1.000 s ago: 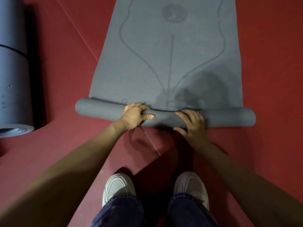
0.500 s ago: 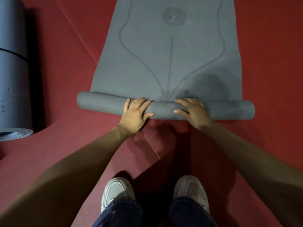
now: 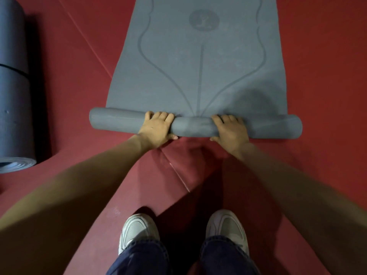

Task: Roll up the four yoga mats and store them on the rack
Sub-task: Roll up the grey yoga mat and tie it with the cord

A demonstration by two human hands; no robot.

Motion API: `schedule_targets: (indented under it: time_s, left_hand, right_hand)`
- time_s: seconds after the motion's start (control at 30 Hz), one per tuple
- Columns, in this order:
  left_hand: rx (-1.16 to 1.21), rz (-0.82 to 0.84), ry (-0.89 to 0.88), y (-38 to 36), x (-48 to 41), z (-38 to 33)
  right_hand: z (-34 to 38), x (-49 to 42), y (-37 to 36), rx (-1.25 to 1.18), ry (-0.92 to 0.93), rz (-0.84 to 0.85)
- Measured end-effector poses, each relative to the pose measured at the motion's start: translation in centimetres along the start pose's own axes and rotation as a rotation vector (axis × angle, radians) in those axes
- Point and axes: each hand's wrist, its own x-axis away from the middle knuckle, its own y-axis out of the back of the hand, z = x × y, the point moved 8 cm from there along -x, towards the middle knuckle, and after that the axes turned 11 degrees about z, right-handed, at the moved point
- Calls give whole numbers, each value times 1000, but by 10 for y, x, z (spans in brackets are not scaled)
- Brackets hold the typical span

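A grey yoga mat (image 3: pixel 198 62) with curved printed lines lies on the red floor, its near end wound into a roll (image 3: pixel 192 127) that runs left to right. My left hand (image 3: pixel 156 129) grips the roll left of centre, fingers over the top and thumb under the near side. My right hand (image 3: pixel 230 130) grips it right of centre in the same way. A dark grey mat, rolled up (image 3: pixel 14 92), lies at the left edge. No rack is in view.
The red floor (image 3: pixel 321 56) has a thin seam line running diagonally from upper left toward my feet. My white shoes (image 3: pixel 139 231) stand just behind the roll. Open floor lies right of the mat.
The roll has moved a little farther from me and grown thicker. Both hands went from lying over the roll to wrapping around it.
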Motion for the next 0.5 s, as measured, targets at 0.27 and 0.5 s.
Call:
schedule_targets:
  time_s: [0.27,0.5]
  left_hand:
    - [-7,-218,-166,-15,63,-29]
    - [56,-221,-191,-51,130,-55]
  right_hand:
    - [16,67,-11,-59,127,-196]
    - [35,137,-44,-150,121,-78]
